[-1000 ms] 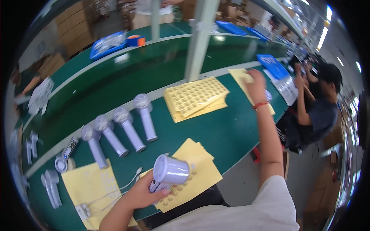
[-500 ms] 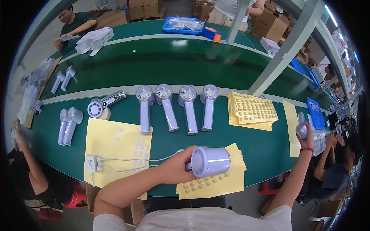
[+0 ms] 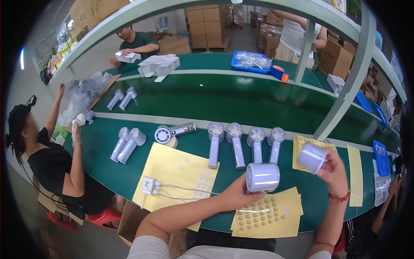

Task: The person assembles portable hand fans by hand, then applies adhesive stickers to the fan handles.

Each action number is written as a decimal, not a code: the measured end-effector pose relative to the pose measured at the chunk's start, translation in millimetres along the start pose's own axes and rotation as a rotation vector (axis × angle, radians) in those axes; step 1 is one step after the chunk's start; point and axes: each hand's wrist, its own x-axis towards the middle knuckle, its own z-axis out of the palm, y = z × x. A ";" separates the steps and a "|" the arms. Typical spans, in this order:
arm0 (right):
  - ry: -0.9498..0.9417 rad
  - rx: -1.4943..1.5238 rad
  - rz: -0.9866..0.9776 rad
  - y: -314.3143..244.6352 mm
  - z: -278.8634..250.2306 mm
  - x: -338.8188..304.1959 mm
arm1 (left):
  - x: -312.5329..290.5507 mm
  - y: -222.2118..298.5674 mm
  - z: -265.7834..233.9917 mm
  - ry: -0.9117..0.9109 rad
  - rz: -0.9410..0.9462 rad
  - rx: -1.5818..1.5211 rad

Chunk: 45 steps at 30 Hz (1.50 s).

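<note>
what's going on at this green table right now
A person at a green work table holds one small white handheld fan in each of their hands. The left hand grips a fan above a yellow sticker sheet; the right hand lifts another fan further right. Four more fans lie in a row on the table. Other people work nearby.

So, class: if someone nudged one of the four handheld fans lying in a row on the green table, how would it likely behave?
The handheld fans have round handles, so one would probably roll sideways. The wider head would likely make it swing in an arc. It looks like rigid plastic, probably light.
</note>
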 end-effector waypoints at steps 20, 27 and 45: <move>-0.092 0.018 0.060 71.0 74.0 17.1 | 3.8 2.4 -5.3 -0.134 0.006 -0.072; -0.154 -0.008 0.087 70.0 76.0 5.7 | 3.1 1.7 -14.0 -0.012 -0.080 0.096; -0.245 -0.741 -0.673 38.5 74.0 -0.2 | 0.0 45.9 -19.9 -0.067 0.430 0.814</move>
